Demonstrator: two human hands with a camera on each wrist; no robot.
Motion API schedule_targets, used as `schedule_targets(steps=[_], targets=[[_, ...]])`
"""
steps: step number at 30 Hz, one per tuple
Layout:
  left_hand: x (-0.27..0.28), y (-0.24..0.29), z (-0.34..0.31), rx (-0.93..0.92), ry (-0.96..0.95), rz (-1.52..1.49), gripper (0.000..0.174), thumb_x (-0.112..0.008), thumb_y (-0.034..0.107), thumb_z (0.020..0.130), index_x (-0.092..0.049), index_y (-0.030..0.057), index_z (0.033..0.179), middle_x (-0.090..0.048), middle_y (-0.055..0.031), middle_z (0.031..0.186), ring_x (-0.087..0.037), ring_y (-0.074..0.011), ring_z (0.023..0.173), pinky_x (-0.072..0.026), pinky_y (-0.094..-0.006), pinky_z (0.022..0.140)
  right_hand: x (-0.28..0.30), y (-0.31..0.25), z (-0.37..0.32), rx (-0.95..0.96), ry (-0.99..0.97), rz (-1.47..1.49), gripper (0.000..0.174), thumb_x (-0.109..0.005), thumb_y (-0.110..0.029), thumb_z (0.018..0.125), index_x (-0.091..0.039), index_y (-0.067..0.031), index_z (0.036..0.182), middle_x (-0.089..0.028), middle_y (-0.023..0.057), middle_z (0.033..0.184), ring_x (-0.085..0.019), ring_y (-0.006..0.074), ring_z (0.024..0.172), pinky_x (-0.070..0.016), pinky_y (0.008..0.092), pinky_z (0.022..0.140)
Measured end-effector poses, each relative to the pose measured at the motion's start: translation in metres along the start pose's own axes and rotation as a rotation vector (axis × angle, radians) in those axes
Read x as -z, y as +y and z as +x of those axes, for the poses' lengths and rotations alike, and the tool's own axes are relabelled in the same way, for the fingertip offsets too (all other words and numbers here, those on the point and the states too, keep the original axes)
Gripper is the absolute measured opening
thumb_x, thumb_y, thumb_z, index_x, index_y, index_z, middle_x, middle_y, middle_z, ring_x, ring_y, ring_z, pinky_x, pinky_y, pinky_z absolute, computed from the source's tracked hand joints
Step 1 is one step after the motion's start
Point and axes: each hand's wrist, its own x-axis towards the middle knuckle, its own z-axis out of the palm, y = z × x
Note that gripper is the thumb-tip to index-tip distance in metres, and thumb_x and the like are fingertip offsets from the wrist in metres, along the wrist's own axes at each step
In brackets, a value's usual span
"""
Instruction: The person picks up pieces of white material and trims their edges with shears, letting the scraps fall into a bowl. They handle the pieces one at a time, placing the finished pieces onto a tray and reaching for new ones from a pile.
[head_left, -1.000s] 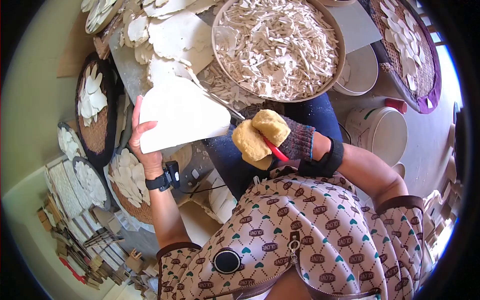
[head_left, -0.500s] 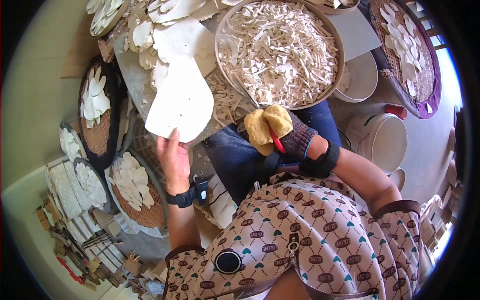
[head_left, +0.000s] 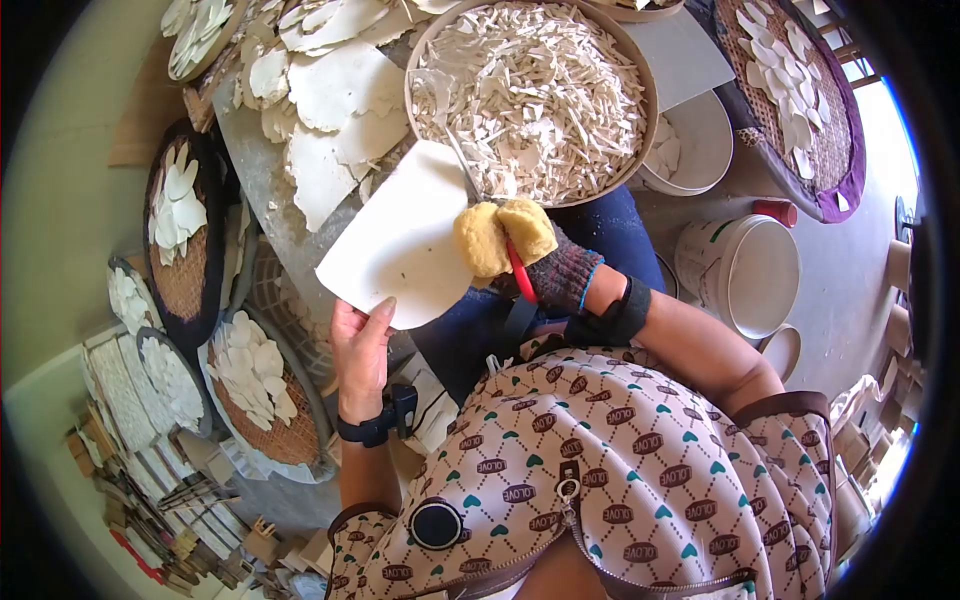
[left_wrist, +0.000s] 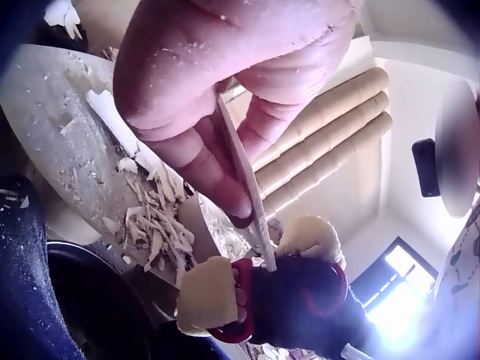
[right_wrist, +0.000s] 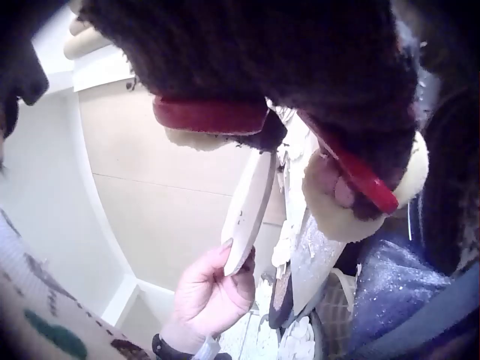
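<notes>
My bare left hand (head_left: 362, 352) pinches the lower edge of a thin, flat white piece (head_left: 395, 245), thumb on its upper face. The piece is roughly fan-shaped, with a few dark specks. My right hand (head_left: 565, 268), in a dark knitted glove, grips scissors with red handles (head_left: 521, 272) wrapped in yellow foam pads (head_left: 483, 240). A blade (head_left: 463, 165) points up and left, along the far right edge of the white piece. In the left wrist view the piece (left_wrist: 247, 180) appears edge-on between finger and thumb, its far end close to the gloved hand (left_wrist: 300, 300).
A round tub (head_left: 652, 110) full of white offcut strips stands ahead. Broken white sheets (head_left: 345, 85) pile on the grey table (head_left: 262, 170) at left. White buckets (head_left: 765, 275) stand at right. Woven trays (head_left: 180, 275) of white pieces flank both sides.
My left hand has shifted its grip from the piece's left side to its lower edge. The piece swung away, then came back right toward the scissors. The right hand stays near the tub.
</notes>
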Motion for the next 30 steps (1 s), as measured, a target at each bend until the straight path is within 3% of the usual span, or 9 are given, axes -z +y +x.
schedule_targets(steps=[2, 8, 12, 17, 20, 22, 23, 25, 30], targets=[[0.004, 0.001, -0.003, 0.018, -0.039, 0.046, 0.045, -0.052, -0.003, 0.086, -0.038, -0.0025, 0.128, -0.052, -0.0145, 0.120, -0.055, -0.0208, 0.106, -0.0478, -0.0345, 0.089, 0.002, -0.005, 0.001, 0.017, 0.027, 0.088, 0.036, -0.069, -0.021, 0.077, -0.057, -0.0058, 0.107, -0.061, 0.0100, 0.104, -0.059, 0.0201, 0.094, -0.0471, 0.0316, 0.081], [-0.023, -0.007, -0.004, -0.310, 0.225, -0.111, 0.065, -0.053, -0.002, 0.085, -0.021, 0.0080, 0.141, -0.044, -0.0143, 0.130, -0.050, -0.0236, 0.113, -0.0500, -0.0363, 0.085, 0.006, -0.016, 0.004, -0.536, -0.007, 0.849, 0.027, -0.073, -0.018, 0.068, -0.062, -0.0057, 0.090, -0.062, 0.0107, 0.076, -0.062, 0.0235, 0.074, -0.0492, 0.0325, 0.066], [-0.027, -0.008, 0.003, -0.367, 0.215, 0.044, 0.073, -0.054, -0.002, 0.084, -0.015, 0.0130, 0.144, -0.037, -0.0151, 0.136, -0.047, -0.0261, 0.117, -0.0525, -0.0376, 0.080, 0.012, -0.019, 0.009, 0.014, -0.030, 0.072, 0.015, -0.068, -0.014, 0.069, -0.060, -0.0058, 0.078, -0.060, 0.0131, 0.070, -0.059, 0.0312, 0.066, -0.0487, 0.0344, 0.061], [-0.014, 0.012, 0.007, -0.237, 0.183, 0.062, 0.078, -0.056, -0.003, 0.081, -0.013, 0.0132, 0.144, -0.035, -0.0155, 0.137, -0.047, -0.0278, 0.117, -0.0538, -0.0389, 0.077, 0.003, -0.017, 0.004, -0.239, -0.017, 0.331, 0.013, -0.061, -0.017, 0.076, -0.059, -0.0042, 0.079, -0.060, 0.0150, 0.070, -0.059, 0.0323, 0.071, -0.0493, 0.0364, 0.064], [-0.003, 0.010, 0.008, -0.272, 0.191, 0.079, 0.077, -0.056, -0.003, 0.081, -0.013, 0.0123, 0.144, -0.034, -0.0152, 0.138, -0.047, -0.0276, 0.116, -0.0545, -0.0376, 0.075, -0.003, -0.009, 0.000, -0.324, -0.068, 0.489, 0.017, -0.060, -0.019, 0.082, -0.060, -0.0028, 0.085, -0.061, 0.0131, 0.077, -0.059, 0.0256, 0.075, -0.0484, 0.0337, 0.068], [0.000, 0.014, 0.008, -0.275, 0.180, 0.033, 0.079, -0.054, -0.008, 0.080, -0.012, 0.0117, 0.144, -0.033, -0.0145, 0.138, -0.042, -0.0266, 0.121, -0.0424, -0.0394, 0.093, 0.000, -0.009, 0.000, -0.465, -0.156, 0.663, 0.020, -0.062, -0.020, 0.085, -0.061, -0.0031, 0.096, -0.063, 0.0083, 0.090, -0.058, 0.0155, 0.082, -0.0469, 0.0301, 0.075], [0.001, 0.015, 0.007, -0.274, 0.174, 0.008, 0.080, -0.053, -0.011, 0.079, -0.012, 0.0114, 0.144, -0.032, -0.0141, 0.139, -0.039, -0.0261, 0.123, -0.0363, -0.0404, 0.102, -0.001, -0.010, 0.001, -0.318, -0.070, 0.556, 0.019, -0.060, -0.020, 0.086, -0.061, -0.0024, 0.092, -0.063, 0.0096, 0.087, -0.058, 0.0177, 0.079, -0.0471, 0.0302, 0.072], [0.002, 0.019, 0.008, -0.302, 0.135, 0.019, 0.077, -0.053, -0.008, 0.079, -0.014, 0.0093, 0.144, -0.033, -0.0142, 0.139, -0.038, -0.0257, 0.125, -0.0376, -0.0394, 0.100, -0.001, -0.022, 0.005, -0.139, 0.045, 0.426, 0.018, -0.057, -0.018, 0.087, -0.061, -0.0012, 0.089, -0.064, 0.0115, 0.085, -0.059, 0.0204, 0.077, -0.0476, 0.0308, 0.070], [0.004, 0.038, 0.011, -0.306, 0.025, 0.015, 0.073, -0.052, -0.006, 0.079, -0.018, 0.0048, 0.143, -0.035, -0.0135, 0.138, -0.038, -0.0228, 0.125, -0.0322, -0.0360, 0.103, 0.009, -0.029, 0.012, -0.338, -0.023, 0.800, 0.020, -0.050, -0.015, 0.089, -0.059, 0.0020, 0.087, -0.064, 0.0126, 0.080, -0.061, 0.0238, 0.076, -0.0481, 0.0335, 0.070]])
